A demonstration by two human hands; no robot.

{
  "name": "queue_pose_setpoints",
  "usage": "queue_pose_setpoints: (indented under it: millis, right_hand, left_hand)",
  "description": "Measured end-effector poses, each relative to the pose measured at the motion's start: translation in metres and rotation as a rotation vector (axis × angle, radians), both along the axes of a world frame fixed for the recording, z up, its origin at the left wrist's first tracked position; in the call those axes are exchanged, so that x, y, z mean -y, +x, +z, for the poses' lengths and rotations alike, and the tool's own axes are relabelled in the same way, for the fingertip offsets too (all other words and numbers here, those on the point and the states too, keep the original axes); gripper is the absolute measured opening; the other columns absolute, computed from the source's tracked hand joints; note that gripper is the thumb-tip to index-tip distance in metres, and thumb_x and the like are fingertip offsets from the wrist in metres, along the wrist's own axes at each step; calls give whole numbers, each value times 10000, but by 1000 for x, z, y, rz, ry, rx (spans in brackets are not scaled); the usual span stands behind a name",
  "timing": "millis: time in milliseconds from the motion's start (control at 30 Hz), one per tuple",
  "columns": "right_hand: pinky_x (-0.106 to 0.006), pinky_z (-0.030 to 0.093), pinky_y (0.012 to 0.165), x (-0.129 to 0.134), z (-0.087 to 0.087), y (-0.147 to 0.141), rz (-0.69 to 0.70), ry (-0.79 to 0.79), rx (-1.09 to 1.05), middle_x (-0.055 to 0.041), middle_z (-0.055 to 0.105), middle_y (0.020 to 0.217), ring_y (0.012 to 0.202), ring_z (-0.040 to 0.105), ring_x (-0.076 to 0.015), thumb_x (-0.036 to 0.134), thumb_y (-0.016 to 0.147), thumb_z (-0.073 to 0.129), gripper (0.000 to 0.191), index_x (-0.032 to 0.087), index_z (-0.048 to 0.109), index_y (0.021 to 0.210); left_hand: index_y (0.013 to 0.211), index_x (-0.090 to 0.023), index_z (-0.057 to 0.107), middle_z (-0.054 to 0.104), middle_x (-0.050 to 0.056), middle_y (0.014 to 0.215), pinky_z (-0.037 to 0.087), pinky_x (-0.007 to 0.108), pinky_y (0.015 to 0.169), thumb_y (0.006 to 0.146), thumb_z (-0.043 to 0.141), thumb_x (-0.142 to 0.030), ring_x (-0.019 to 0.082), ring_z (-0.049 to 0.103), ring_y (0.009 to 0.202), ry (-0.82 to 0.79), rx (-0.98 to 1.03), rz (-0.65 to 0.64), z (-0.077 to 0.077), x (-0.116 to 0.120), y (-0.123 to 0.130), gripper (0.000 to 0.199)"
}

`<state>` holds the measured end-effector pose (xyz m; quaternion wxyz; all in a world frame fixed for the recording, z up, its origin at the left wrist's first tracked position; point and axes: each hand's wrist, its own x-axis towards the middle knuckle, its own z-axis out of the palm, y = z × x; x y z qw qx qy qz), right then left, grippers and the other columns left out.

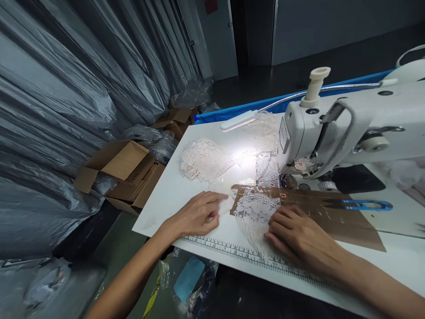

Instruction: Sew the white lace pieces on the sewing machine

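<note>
1. Head view is looking down on a white table (166,195), and both hands are working one lace piece (254,212) lying flat near the middle, just this side of the sewing machine (332,128).
2. Left hand (195,217) is resting palm down on the table just left of the lace, fingers loosely spread and gripping nothing, forefinger reaching toward the lace's left edge.
3. Right hand (295,235) is lying over the near right part of the lace, fingers curled down and pressing it flat; whether anything is pinched underneath, I cannot tell.
4. Lace is looking very light and limp, open-worked, so it is likely snagging or stretching easily. Best hold, I'd judge, is flat fingertips on the denser scalloped border, not in the thin netting.
5. It is showing white, fan-shaped, with a patterned top edge and fine mesh fanning toward the printed ruler (239,252) at the near table edge. Its far part is lying over a brown sheet (332,212).
6. Blue snips (365,204) are sitting on that sheet, well right of the hands.
7. More lace (202,159) is lying heaped at the far left of the table, under the glare of a lamp (239,120).
8. Open cartons (122,168) are standing on the floor to the left, against plastic sheeting (66,88).
</note>
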<state>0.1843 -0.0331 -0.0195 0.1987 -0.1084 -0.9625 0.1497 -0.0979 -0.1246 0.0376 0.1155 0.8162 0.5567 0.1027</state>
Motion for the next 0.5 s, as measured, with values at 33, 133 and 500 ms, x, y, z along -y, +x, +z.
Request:
queue_pose_setpoints:
  millis: [33, 133, 500]
  right_hand:
    - [-375, 343, 744, 0, 2, 1, 8, -3, 0, -32, 575, 749, 740, 500, -187, 279, 986, 417, 292, 178, 552, 747]
    - [-373, 351, 738, -1, 11, 6, 16, -53, -14, -27, 563, 700, 710, 489, -179, 292, 985, 413, 320, 179, 555, 722]
    - [-303, 394, 592, -29, 14, 27, -451, -472, -308, -26, 572, 663, 600, 521, -142, 328, 986, 413, 371, 203, 538, 659]
  left_hand:
    - [655, -164, 513, 612, 81, 1233, 482, 371, 889, 871, 496, -224, 222, 593, 1085, -8, -41, 39, 2, 4, 2, 225]
    - [724, -169, 554, 666, 68, 944, 502, 354, 757, 922, 478, -374, 204, 635, 846, -12, -167, 204, 11, 5, 1, 295]
    - [1047, -188, 593, 618, 59, 1006, 472, 288, 706, 987, 388, -334, 170, 586, 879, 9, 57, -16, -8, -72, 50, 259]
